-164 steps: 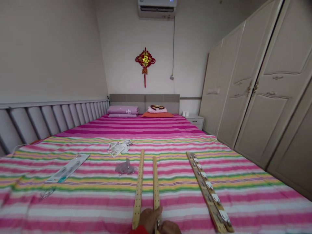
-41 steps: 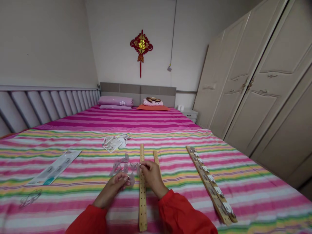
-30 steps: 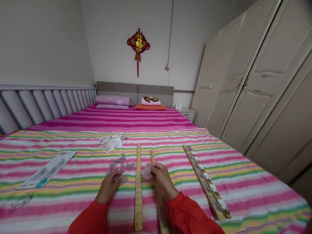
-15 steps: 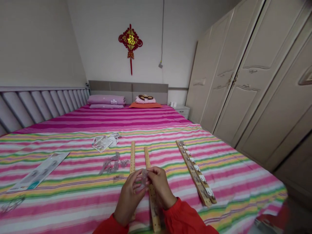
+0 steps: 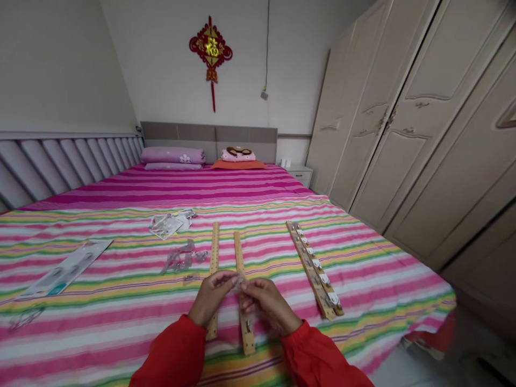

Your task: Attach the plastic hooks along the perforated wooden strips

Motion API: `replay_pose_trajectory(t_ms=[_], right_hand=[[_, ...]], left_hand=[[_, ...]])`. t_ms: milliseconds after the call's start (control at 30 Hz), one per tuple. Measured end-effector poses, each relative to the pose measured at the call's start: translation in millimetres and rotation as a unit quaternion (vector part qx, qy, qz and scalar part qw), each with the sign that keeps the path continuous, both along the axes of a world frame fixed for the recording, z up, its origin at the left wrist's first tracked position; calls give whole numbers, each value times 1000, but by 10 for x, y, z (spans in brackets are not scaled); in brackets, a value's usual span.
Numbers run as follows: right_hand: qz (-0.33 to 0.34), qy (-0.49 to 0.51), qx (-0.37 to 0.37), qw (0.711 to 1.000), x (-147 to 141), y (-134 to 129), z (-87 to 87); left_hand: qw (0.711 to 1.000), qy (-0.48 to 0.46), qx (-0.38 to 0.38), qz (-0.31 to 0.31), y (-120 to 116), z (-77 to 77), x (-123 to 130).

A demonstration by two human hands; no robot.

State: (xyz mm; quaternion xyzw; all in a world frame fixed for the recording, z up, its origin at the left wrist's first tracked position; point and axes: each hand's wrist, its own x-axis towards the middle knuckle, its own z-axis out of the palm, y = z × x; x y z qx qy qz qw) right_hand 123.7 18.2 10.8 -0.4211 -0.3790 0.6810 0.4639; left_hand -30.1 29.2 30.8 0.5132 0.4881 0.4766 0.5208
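I see a wide bed (image 5: pixel 100 333) filling most of the view, its cover striped in pink, white, yellow and green. A tall cream wardrobe (image 5: pixel 374 150) runs along the right side. At the far end stands a grey-brown headboard (image 5: pixel 181 130), and a red and gold hanging (image 5: pixel 211 48) decorates the wall above it.

On the near half of the bed, two wooden strips (image 5: pixel 312 269) lie side by side to the right, bearing a row of white tabs. Near the centre lie two more strips, well apart from that pair: a left strip (image 5: pixel 215 252) and a middle strip (image 5: pixel 238 252), both dotted with holes. A long flat package (image 5: pixel 70 269) lies far to the left.

The red-sleeved person's left hand (image 5: pixel 209 298) and right hand (image 5: pixel 268 301) meet over the middle strip — fingertips closed, both pinching one small clear piece (image 5: pixel 237 283) between them. It is too blurred for me to say exactly what it is.

Beyond the left hand are a pile of cards (image 5: pixel 167 224) and, closer, some clear plastic scraps (image 5: pixel 179 258).
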Motion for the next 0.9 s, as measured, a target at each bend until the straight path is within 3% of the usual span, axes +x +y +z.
replay_pose_trajectory(t_ms=[133,333,533,900], right_hand=[[-80,3,18,997,70,52,-70],[-73,-3,5,997,89,73,-204],[-92,-26,-4,995,82,98,-368],[-103,-68,0,992,45,134,-555]], left_hand=[[998,-22,-49,-16,97,-99,15],[994,-29,-104,-25,199,-234,71],[990,-22,-142,8,235,-355,151],[992,103,-67,-1,294,-586,146]])
